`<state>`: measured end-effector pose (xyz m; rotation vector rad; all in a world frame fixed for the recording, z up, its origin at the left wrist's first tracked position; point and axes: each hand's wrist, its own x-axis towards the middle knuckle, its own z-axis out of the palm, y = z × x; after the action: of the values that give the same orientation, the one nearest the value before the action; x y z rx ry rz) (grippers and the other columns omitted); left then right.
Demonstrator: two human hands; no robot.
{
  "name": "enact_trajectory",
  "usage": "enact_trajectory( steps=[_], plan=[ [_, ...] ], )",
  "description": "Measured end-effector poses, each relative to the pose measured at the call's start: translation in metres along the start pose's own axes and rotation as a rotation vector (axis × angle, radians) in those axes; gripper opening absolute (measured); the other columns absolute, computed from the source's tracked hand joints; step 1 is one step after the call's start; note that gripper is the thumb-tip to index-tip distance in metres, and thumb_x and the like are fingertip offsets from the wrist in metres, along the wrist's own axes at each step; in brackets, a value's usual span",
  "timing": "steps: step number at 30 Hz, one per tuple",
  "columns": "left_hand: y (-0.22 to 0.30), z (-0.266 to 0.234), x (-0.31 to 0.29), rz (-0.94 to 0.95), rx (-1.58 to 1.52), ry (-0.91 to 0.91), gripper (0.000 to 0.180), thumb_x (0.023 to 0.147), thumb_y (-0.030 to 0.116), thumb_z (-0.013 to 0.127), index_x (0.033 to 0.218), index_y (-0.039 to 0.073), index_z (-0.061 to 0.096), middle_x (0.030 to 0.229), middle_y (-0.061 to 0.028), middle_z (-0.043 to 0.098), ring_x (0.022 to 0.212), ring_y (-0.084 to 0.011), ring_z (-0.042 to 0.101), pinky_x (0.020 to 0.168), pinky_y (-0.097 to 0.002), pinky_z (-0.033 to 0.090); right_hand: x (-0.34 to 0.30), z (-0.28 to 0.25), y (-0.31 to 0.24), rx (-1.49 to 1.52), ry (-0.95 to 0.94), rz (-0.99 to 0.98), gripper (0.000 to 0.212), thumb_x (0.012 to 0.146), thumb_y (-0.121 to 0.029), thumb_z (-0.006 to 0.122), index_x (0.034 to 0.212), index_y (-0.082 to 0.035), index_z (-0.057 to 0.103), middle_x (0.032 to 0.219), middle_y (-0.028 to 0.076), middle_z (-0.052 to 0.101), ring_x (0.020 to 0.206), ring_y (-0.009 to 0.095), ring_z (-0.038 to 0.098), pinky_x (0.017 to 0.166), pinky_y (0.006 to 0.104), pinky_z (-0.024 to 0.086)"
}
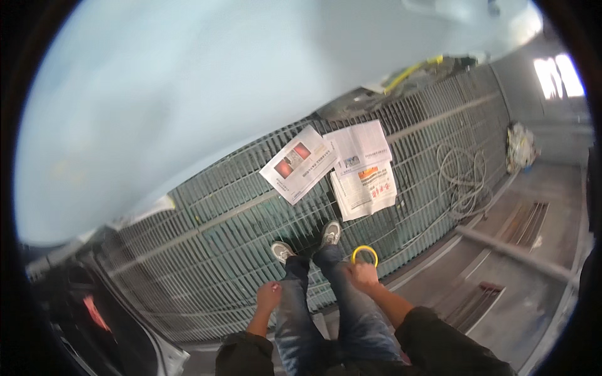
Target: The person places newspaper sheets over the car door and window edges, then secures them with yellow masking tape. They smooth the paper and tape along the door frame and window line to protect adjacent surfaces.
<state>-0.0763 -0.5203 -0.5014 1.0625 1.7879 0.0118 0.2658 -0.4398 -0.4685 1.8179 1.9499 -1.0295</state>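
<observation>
Taking the clock from the middle of the view, a big pale blue-grey panel fills nine to one o'clock, walling off the far side of the slatted floor grating. Printed newspapers lie near the middle: one sheet at twelve, more pages from two round to three. A loose tangle of hose sprawls at three, with a crumpled bundle beyond it, and a dark object with a red strip sits at eight. At five o'clock the right hand is closed on the lower edge of a yellow ring, which stands up above the knuckles, over the thigh. The left hand, between six and seven, is loosely curled beside the other thigh; whether it pinches something small, I cannot tell. Both forearms come up from six. The grating's near edge slants from seven toward two; bars stretch from the left hand up to the panel at ten.
</observation>
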Motion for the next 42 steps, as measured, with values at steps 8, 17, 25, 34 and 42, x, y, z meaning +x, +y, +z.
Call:
enact_trajectory(
  steps=[8,17,25,34,42],
  plan=[
    [-0.022,-0.006,0.355,0.029,0.266,0.112,0.024,0.087,0.022,0.071,0.108,0.009,0.073,0.102,-0.0152,0.074,0.096,-0.036,0.069,0.085,-0.0452,0.054,0.008,0.045,-0.003,0.239,0.281,0.016,0.021,0.081,-0.028,0.079,0.072,-0.013,0.068,0.08,0.012,0.056,0.063,0.031,0.063,0.051,0.0433,0.05],
    [0.028,0.069,0.611,0.235,0.558,0.516,0.065,0.075,0.03,0.085,0.131,0.006,0.062,0.128,-0.0205,0.064,0.12,-0.0402,0.057,0.102,-0.0473,0.047,0.032,0.04,0.034,0.481,0.576,-0.018,0.014,0.07,-0.019,0.084,0.08,-0.016,0.074,0.066,0.009,0.055,0.053,0.028,0.055,0.044,0.0414,0.042],
    [0.041,0.079,0.629,0.115,0.691,0.441,0.022,0.083,0.023,0.073,0.101,0.009,0.072,0.099,-0.0149,0.073,0.092,-0.0355,0.07,0.082,-0.0473,0.056,0.057,0.042,0.043,0.448,0.632,0.009,0.014,0.071,-0.019,0.084,0.08,-0.016,0.074,0.066,0.009,0.055,0.054,0.028,0.056,0.045,0.0417,0.042],
    [0.088,0.047,0.348,0.408,0.281,0.218,0.022,0.098,0.027,0.053,0.1,0.007,0.063,0.081,-0.0184,0.071,0.075,-0.0398,0.071,0.066,-0.0532,0.055,0.078,0.019,0.021,0.192,0.327,-0.098,0.013,0.076,-0.021,0.083,0.084,-0.014,0.076,0.074,0.01,0.06,0.062,0.03,0.063,0.052,0.0394,0.05],
    [0.173,-0.043,0.037,0.762,0.539,0.366,0.011,0.079,0.014,0.066,0.077,0.005,0.073,0.076,-0.0132,0.073,0.072,-0.0307,0.072,0.06,-0.0444,0.055,0.036,-0.142,-0.127,-0.109,0.226,-0.765,0.067,0.071,-0.018,0.083,0.133,-0.009,0.059,0.126,0.021,0.058,0.097,0.043,0.063,0.082,0.0512,0.052]
  ],
)
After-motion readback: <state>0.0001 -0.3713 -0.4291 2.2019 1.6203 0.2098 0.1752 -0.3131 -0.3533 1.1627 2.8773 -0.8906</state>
